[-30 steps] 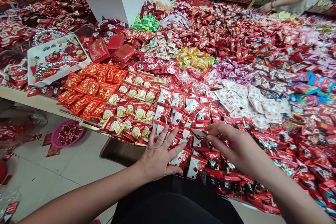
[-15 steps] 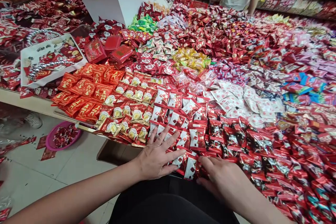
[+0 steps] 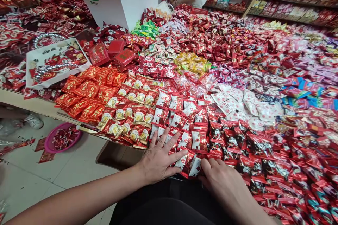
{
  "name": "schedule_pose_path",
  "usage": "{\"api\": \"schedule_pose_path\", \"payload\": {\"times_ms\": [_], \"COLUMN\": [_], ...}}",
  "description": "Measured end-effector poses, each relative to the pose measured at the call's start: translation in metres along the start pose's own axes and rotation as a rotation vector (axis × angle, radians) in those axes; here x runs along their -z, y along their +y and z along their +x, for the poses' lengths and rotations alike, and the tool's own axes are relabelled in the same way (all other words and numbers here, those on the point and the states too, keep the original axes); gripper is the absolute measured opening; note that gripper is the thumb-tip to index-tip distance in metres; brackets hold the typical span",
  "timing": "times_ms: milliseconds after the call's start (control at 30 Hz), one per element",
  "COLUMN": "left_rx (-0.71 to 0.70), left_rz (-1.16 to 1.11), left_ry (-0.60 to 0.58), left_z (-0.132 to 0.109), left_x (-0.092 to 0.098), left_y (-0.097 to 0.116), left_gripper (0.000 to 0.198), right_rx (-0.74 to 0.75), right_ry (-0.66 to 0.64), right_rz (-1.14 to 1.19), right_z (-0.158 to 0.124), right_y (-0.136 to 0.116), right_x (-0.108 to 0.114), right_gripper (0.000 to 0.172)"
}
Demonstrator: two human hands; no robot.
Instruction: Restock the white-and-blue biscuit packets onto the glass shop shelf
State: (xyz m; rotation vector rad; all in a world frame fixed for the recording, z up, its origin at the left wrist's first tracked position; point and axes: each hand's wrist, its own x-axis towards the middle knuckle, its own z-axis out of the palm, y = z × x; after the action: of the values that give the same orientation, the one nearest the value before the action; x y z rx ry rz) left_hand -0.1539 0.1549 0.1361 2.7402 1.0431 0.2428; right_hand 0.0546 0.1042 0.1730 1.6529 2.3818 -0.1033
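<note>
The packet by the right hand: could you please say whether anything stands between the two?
Nothing visible does: the right hand appears to touch the red-and-white packet, and the left hand lies to its left.

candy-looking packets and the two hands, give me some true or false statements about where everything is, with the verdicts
1. The left hand is spread over red-and-white packets. True.
2. The right hand is up among the blue packets. False: the right hand is near the person's lap, fingers at the red-and-white packets.
3. The pink basin stands on the table. False: the pink basin is on the floor.
4. The yellow packets lie farther from the person than the left hand. True.
5. The tray is black. False: the tray is white.
</note>
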Motion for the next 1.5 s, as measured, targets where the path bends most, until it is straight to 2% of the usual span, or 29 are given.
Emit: {"api": "schedule_pose_path", "payload": {"times_ms": [133, 267, 400, 500, 567, 633, 700, 733, 833, 933, 1033, 1133, 1300, 1400, 1500], "left_rx": [-0.049, -0.058, -0.053, -0.063, -0.076, -0.058, -0.021, 0.016, 0.126, 0.196, 0.226, 0.230, 0.290, 0.396, 0.482], "left_rz": [0.020, 0.050, 0.059, 0.041, 0.003, -0.043, -0.075, -0.073, -0.044, -0.030, -0.056, -0.128, -0.306, -0.547, -0.748], "left_ry": [-0.001, 0.012, 0.044, 0.098, 0.159, 0.220, 0.246, 0.219, 0.185, 0.192, 0.209, 0.239, 0.357, 0.461, 0.513], "left_z": [-0.003, -0.004, -0.009, -0.006, 0.008, 0.034, 0.067, 0.083, 0.122, 0.141, 0.145, 0.147, 0.146, 0.135, 0.119], "left_x": [0.002, 0.002, 0.001, 0.008, 0.020, 0.035, 0.047, 0.050, 0.050, 0.039, 0.031, 0.035, 0.060, 0.074, 0.081], "left_y": [-0.004, -0.006, -0.006, -0.010, -0.015, -0.019, -0.020, -0.019, -0.012, -0.007, -0.009, -0.017, -0.038, -0.054, -0.066], "left_gripper": [0.055, 0.056, 0.064, 0.066, 0.051, 0.036, 0.031, 0.031, 0.038, 0.038, 0.037, 0.042, 0.053, 0.051, 0.048], "right_rx": [-0.008, 0.001, -0.124, -0.256, -0.312, -0.318, -0.298, -0.289, -0.272, -0.256, -0.268, -0.283, -0.275, -0.258, -0.217], "right_ry": [0.005, -0.027, 0.031, 0.126, 0.156, 0.186, 0.210, 0.218, 0.225, 0.225, 0.225, 0.214, 0.222, 0.233, 0.235], "right_rz": [0.021, 0.208, 0.463, 0.560, 0.563, 0.557, 0.563, 0.566, 0.570, 0.571, 0.573, 0.588, 0.585, 0.566, 0.538], "right_z": [-0.002, 0.001, 0.014, 0.037, 0.056, 0.075, 0.092, 0.098, 0.108, 0.104, 0.098, 0.097, 0.108, 0.118, 0.127], "right_y": [0.001, 0.016, 0.046, 0.072, 0.086, 0.095, 0.098, 0.098, 0.095, 0.096, 0.101, 0.104, 0.102, 0.098, 0.093], "right_x": [-0.001, 0.011, 0.031, 0.043, 0.048, 0.051, 0.051, 0.051, 0.047, 0.042, 0.040, 0.041, 0.044, 0.045, 0.044], "right_gripper": [0.014, 0.007, 0.031, 0.038, 0.040, 0.040, 0.039, 0.040, 0.041, 0.041, 0.040, 0.040, 0.041, 0.040, 0.039]}}
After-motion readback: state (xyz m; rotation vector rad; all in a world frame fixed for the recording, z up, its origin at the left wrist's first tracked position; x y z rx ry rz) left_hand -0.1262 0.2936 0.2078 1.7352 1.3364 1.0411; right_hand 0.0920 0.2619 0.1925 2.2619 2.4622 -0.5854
